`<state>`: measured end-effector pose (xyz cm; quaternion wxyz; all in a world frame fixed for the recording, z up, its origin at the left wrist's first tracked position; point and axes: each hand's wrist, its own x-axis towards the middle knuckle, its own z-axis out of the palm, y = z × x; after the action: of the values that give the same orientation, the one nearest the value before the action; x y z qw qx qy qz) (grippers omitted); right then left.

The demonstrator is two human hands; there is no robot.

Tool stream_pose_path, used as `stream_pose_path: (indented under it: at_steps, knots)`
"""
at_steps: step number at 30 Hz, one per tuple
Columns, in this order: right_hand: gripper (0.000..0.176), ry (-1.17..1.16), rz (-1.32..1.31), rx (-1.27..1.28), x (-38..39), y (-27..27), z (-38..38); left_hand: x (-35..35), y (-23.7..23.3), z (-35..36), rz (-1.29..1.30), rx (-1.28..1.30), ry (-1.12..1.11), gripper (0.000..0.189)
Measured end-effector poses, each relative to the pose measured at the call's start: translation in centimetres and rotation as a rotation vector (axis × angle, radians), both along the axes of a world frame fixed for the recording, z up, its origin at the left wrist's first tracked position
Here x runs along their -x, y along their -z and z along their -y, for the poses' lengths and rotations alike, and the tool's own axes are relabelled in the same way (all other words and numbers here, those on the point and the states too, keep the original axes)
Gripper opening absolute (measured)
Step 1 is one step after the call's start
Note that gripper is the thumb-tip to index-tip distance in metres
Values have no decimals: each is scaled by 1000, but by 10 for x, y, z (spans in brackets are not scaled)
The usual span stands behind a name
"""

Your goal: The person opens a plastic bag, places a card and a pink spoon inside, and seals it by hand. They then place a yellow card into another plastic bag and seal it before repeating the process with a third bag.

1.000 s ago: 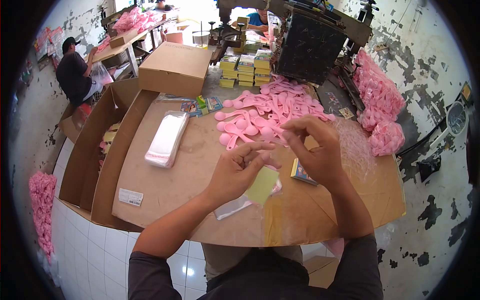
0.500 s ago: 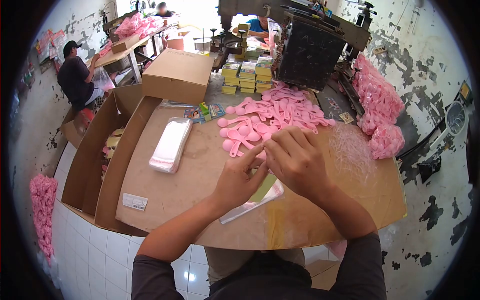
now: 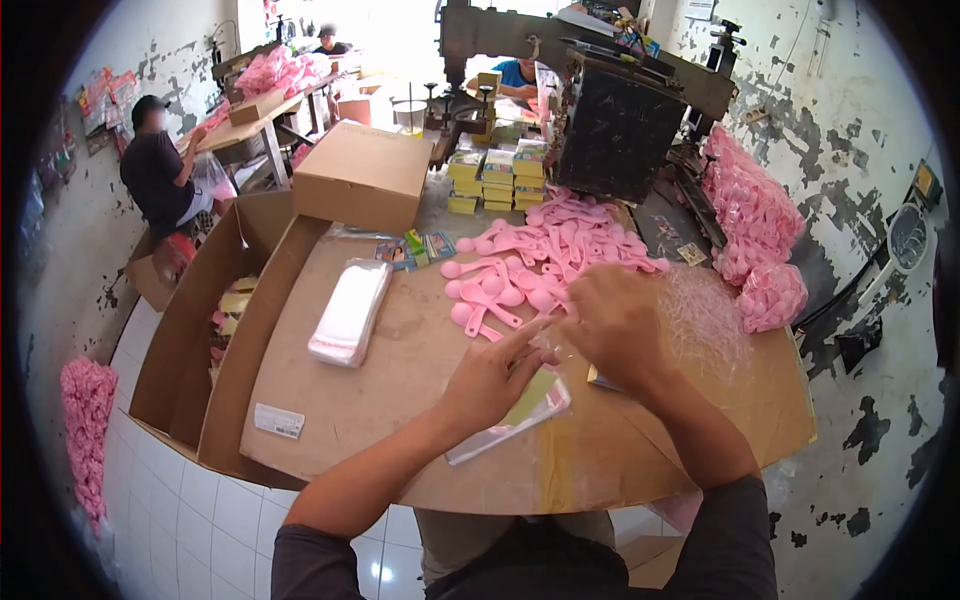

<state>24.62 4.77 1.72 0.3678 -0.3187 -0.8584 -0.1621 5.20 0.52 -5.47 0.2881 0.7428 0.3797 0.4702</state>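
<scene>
Near the middle of the table, my left hand (image 3: 492,385) has its thumb and fingers closed on a thin piece of clear plastic film (image 3: 548,338). Close beside it on the right, my right hand (image 3: 615,325) is curled and blurred by motion; what its fingers hold, if anything, is hidden. Below my hands lies a clear plastic bag (image 3: 555,400) with a yellow-green card (image 3: 530,398) on or in it. Under my right wrist, the edge of a small card (image 3: 600,378) shows. Just beyond my hands spreads a pile of pink measuring scoops (image 3: 560,240).
A stack of clear bags (image 3: 352,310) lies left of centre. Card stacks (image 3: 495,180) stand behind the scoops, beside a black machine box (image 3: 620,125). An open carton (image 3: 185,390) borders the table's left side. Bagged pink scoops (image 3: 750,205) sit right. A co-worker (image 3: 155,165) is at far left.
My right hand has moved slightly right and down, away from my left fingertips. Clear film now shows between the hands, and a card edge shows under my right wrist. The whole view has shifted slightly.
</scene>
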Motion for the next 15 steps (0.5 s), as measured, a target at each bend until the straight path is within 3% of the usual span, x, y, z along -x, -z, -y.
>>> stream_pose_path:
  at_steps: [2, 4, 6, 8, 14, 15]
  knots:
    - [10, 20, -177, 116, -32, -6, -10, 0, 3, -1, 65, 103, 52, 48]
    - [11, 7, -517, 798, -82, -25, -10, -2, 1, 0, 179, 199, 66, 39]
    - [11, -122, -592, 1132, -151, -39, -9, -5, 5, -4, 371, 307, 113, 34]
    - [15, -421, -818, 1214, -244, -1, -38, -1, 5, -11, 434, 321, 123, 32]
    - [47, 860, 249, -137, -296, 69, -16, 0, 11, -17, 485, 424, 147, 30]
    - [48, 775, 126, -30, -280, 63, -10, 1, 12, -15, 466, 449, 144, 29]
